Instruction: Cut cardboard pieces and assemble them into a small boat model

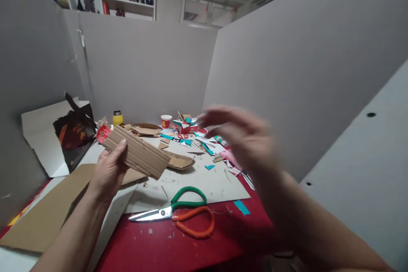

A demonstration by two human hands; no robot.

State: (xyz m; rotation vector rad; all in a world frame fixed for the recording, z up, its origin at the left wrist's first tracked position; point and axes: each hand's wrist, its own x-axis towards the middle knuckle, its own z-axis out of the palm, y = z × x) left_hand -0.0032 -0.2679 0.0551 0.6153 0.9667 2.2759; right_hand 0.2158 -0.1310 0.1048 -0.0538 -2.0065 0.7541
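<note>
My left hand (110, 168) grips a rectangular piece of corrugated cardboard (140, 151), with the thumb on its ribbed face and a bit of red print at its far-left end. My right hand (248, 136) is raised over the right side of the table, blurred by motion. Its fingers look apart and nothing shows between them. Below and between the hands lies a pair of scissors (164, 212) with one green and one orange handle, blades pointing left. A curved cardboard strip (181, 161) rests just beyond the held piece.
A white board (197, 187) with paper scraps covers part of the red table (153, 246). Flat cardboard (47, 208) and a black printed box (75, 136) are on the left. Farther back stand a yellow bottle (117, 118) and a paper cup (166, 122). Grey partitions (143, 63) enclose the table.
</note>
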